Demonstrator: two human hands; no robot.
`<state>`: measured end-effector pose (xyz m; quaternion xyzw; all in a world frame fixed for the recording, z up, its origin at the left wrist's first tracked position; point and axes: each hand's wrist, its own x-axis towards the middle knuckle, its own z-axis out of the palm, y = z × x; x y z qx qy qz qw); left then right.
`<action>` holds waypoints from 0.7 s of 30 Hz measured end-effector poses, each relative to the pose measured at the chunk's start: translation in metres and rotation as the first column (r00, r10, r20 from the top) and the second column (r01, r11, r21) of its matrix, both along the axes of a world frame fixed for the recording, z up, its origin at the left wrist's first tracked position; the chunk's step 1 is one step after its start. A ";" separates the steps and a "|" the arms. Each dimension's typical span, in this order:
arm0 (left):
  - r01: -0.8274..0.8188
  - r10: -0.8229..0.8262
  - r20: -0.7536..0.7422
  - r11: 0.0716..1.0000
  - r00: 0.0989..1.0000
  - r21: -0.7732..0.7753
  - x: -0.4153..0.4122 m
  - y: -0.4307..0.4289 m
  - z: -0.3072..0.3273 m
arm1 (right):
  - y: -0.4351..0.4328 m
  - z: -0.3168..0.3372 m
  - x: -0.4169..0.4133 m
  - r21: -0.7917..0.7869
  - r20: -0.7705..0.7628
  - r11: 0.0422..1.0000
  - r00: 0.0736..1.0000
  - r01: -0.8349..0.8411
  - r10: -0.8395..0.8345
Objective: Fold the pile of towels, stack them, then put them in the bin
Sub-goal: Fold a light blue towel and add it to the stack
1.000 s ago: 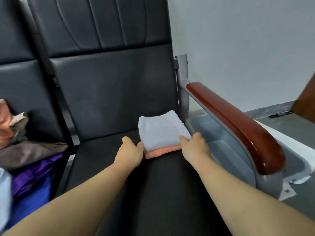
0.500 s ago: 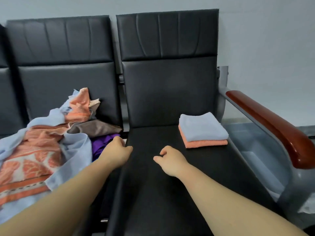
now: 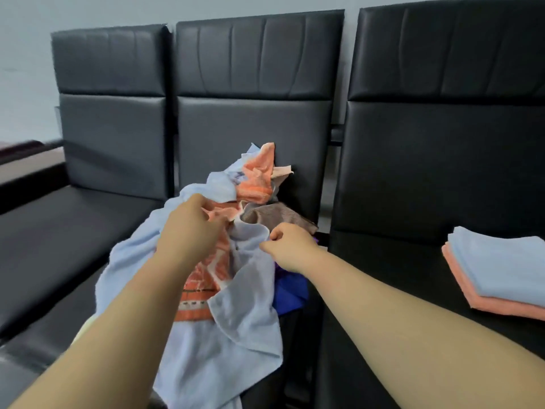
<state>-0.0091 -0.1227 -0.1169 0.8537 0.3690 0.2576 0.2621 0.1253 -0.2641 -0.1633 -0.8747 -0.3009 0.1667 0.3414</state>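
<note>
A row of three black padded seats stands against a pale grey wall [image 3: 23, 45]: the left seat [image 3: 59, 231] is bare, the middle seat [image 3: 253, 122] carries the pile of towels [image 3: 206, 335], and the right seat [image 3: 413, 172] carries the folded stack [image 3: 498, 276]. At the far left edge a dark, blurred ledge [image 3: 20, 160] is partly visible; what it is cannot be told. The pile is loose and crumpled, leaning against the middle backrest and spilling over the front of the seat cushion; it comprises a large light blue towel [image 3: 236, 329], an orange patterned towel [image 3: 256, 175], a brown cloth [image 3: 274, 215] and a dark blue and purple cloth [image 3: 287, 293] at its right side. The left hand [image 3: 188, 228] lies on top of the pile with its fingers curled downward onto the blue and orange fabric; its grip is narrow, and whether it has closed on any cloth cannot be told. The right hand [image 3: 287, 246] is just beside it, at the right side of the pile, thumb and forefinger pinched on a raised edge of the light blue towel, just below the brown cloth. Well apart, at the right edge of the view, the folded stack rests flat on the right seat cushion: a light blue folded towel on top of an orange one.
</note>
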 end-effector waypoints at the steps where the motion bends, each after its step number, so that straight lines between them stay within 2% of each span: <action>1: -0.011 0.011 -0.002 0.999 1.000 0.042 -0.002 0.007 -0.002 | 0.011 -0.001 0.000 -0.002 0.007 1.000 1.000 -0.005 0.005; 3: -0.069 0.073 -0.019 0.984 0.997 0.161 -0.003 0.020 -0.003 | 0.028 0.001 0.000 0.032 0.015 0.999 1.000 -0.007 0.007; 6: -0.179 0.236 -0.155 0.932 0.959 0.314 -0.006 0.034 -0.006 | 0.049 0.011 -0.004 0.144 0.004 0.989 1.000 -0.031 0.031; 8: -0.208 0.275 -0.250 0.942 0.928 0.263 -0.010 0.043 -0.008 | 0.062 0.017 -0.011 0.215 -0.027 0.975 0.997 -0.063 0.071; 10: -0.201 0.246 -0.267 0.962 0.932 0.186 -0.014 0.051 -0.007 | 0.071 0.020 -0.018 0.270 -0.083 0.958 0.989 -0.093 0.119; 13: -0.174 0.205 -0.251 0.975 0.946 0.138 -0.016 0.054 -0.001 | 0.080 0.021 -0.025 0.214 -0.115 0.966 0.978 -0.144 0.172; 15: -0.171 0.183 -0.159 0.981 0.970 0.089 -0.019 0.050 0.003 | 0.082 0.021 -0.031 0.120 -0.135 0.978 0.973 -0.169 0.185; 17: -0.189 0.189 -0.005 0.982 0.982 0.015 -0.023 0.050 0.004 | 0.085 0.018 -0.033 0.070 -0.139 0.982 0.973 -0.177 0.185; 21: -0.131 0.148 0.221 0.987 0.964 -0.090 -0.025 0.044 0.016 | 0.077 0.021 -0.034 0.163 -0.173 0.975 0.969 -0.151 0.179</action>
